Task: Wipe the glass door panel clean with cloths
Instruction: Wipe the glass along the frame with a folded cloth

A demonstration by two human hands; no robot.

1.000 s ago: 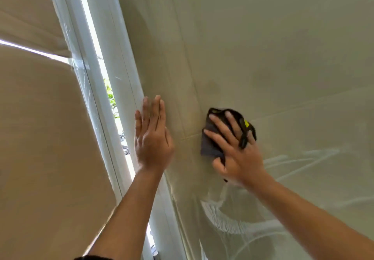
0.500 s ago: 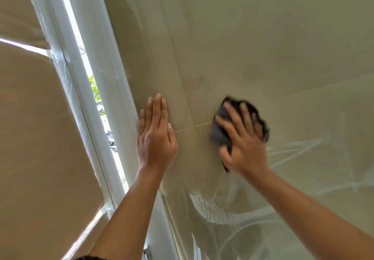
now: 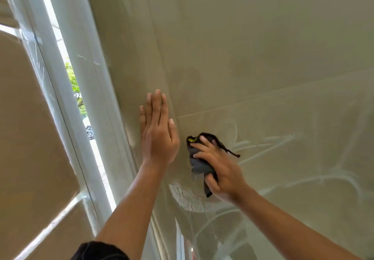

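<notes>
The glass door panel [image 3: 253, 61] fills most of the view and shows pale beige behind it, with whitish wipe streaks low on the right. My left hand [image 3: 158, 132] lies flat on the glass near the panel's left edge, fingers straight and together, pointing up. Just right of it my right hand [image 3: 220, 166] presses a crumpled dark grey cloth [image 3: 199, 163] with a yellow tag against the glass, fingers spread over it and thumb curled under its lower end.
A white door frame [image 3: 89, 89] runs diagonally along the left of the panel. Beside it a narrow bright gap [image 3: 78, 93] shows green foliage outside. A beige blind [image 3: 30, 138] covers the window at far left.
My right hand has slid the cloth down and to the left, close to my left hand. The left hand stays flat on the glass. The view has shifted slightly.
</notes>
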